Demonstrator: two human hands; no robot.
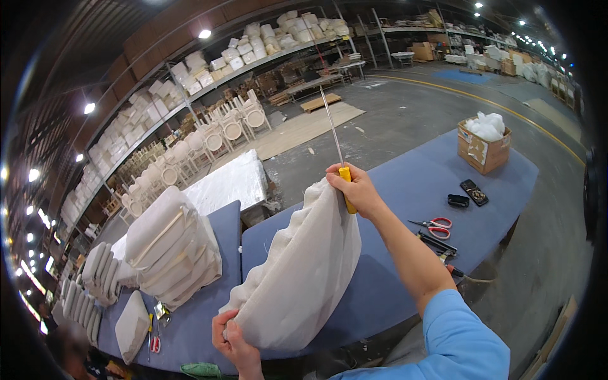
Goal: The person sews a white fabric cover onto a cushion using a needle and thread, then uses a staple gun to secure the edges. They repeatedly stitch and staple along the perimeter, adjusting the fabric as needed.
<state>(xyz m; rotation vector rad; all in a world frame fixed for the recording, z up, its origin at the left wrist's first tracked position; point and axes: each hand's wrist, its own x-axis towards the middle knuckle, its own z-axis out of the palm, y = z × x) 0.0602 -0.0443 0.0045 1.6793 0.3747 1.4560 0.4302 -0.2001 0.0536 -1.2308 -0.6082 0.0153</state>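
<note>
A light grey fabric cushion cover (304, 272) with a wavy gathered edge is held up, tilted, over the blue table. My left hand (235, 339) is closed on its lower left end. At the upper end, my right hand (356, 190) wraps round the yellow handle of a long screwdriver-like tool (334, 130), whose thin metal shaft points up and away. The fingers of that hand also seem to pinch the cover's top corner. Whether there is padding inside the cover cannot be seen.
On the blue table (411, 171) lie red-handled scissors (437, 228), a staple gun (438, 244), a phone (474, 192) and a black case (458, 201). A cardboard box (484, 149) holds white stuffing. Stacked cushions (171, 247) stand left, near another scissors (156, 342). A person (69, 342) shows at lower left.
</note>
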